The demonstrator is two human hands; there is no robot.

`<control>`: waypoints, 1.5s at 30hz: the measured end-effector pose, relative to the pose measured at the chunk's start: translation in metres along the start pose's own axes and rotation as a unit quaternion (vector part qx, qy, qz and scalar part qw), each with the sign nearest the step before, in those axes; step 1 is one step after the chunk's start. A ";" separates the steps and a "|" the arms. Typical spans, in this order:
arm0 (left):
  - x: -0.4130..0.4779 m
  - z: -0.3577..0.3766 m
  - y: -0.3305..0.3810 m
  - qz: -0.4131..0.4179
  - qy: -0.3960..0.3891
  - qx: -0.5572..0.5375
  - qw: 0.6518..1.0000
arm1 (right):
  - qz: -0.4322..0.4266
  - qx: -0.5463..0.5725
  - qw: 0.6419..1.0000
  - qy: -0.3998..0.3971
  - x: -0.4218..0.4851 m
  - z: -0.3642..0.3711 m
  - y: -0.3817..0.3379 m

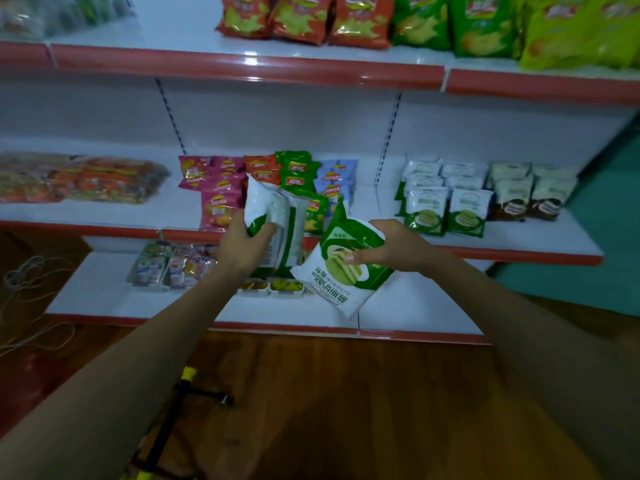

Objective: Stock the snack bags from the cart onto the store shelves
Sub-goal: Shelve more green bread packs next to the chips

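My left hand (244,242) grips a bundle of white-and-green snack bags (277,223), held upright in front of the middle shelf (540,252). My right hand (388,247) pinches one more white-and-green snack bag (341,271), tilted and upside down, just right of the bundle. Matching white-and-green bags (445,206) stand in rows on the middle shelf to the right. Of the cart, only a black and yellow bar (166,427) shows at the lower left.
Small chip bags (270,181) in pink, orange, green and blue fill the shelf's centre, brown-and-white bags (530,192) its right end. Large chip bags (346,22) line the top shelf. The bottom shelf (415,320) holds small packets at the left. Wooden floor lies below.
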State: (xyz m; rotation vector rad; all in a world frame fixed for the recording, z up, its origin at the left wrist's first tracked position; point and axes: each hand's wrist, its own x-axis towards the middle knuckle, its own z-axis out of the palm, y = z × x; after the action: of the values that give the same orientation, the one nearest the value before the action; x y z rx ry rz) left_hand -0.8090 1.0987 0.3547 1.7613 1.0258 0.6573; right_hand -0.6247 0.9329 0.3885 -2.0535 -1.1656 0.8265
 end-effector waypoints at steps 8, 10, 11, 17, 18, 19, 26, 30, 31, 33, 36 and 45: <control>0.000 0.076 0.028 -0.072 -0.060 -0.133 0.987 | 0.117 0.104 0.952 0.261 -0.011 -0.063 0.073; 0.003 0.093 0.032 -0.082 -0.120 -0.174 0.974 | 0.114 0.174 0.933 0.294 -0.006 -0.074 0.078; 0.007 0.103 0.031 -0.088 -0.153 -0.188 0.966 | 0.112 0.199 0.928 0.295 -0.004 -0.080 0.080; 0.037 0.155 0.027 -0.135 -0.242 -0.201 0.940 | 0.124 0.197 0.917 0.324 0.014 -0.105 0.098; 0.046 0.161 0.027 -0.137 -0.250 -0.197 0.938 | 0.126 0.212 0.910 0.332 0.018 -0.110 0.102; 0.056 0.166 0.026 -0.139 -0.245 -0.197 0.939 | 0.129 0.231 0.904 0.336 0.022 -0.114 0.107; 0.128 0.197 0.022 -0.163 -0.218 -0.173 0.947 | 0.149 0.294 0.878 0.348 0.059 -0.133 0.124; 0.145 0.209 0.025 -0.090 -0.262 -0.129 0.952 | 0.171 0.287 0.874 0.353 0.076 -0.136 0.141; 0.148 0.211 0.023 -0.064 -0.285 -0.101 0.951 | 0.175 0.279 0.877 0.349 0.079 -0.137 0.145; 0.149 0.213 0.023 -0.004 -0.347 -0.011 0.938 | 0.182 0.250 0.885 0.349 0.085 -0.140 0.151; 0.147 0.222 0.024 0.105 -0.400 0.157 0.897 | 0.174 0.229 0.890 0.353 0.097 -0.148 0.156; 0.149 0.246 0.031 0.312 -0.293 0.271 0.862 | 0.100 0.028 0.977 0.188 0.112 -0.198 0.145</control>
State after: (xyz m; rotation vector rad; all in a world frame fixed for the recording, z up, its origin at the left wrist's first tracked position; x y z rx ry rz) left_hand -0.5289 1.1071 0.2843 2.6109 0.1900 0.1536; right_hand -0.3547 0.9305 0.3733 -2.1838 -0.7300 0.5186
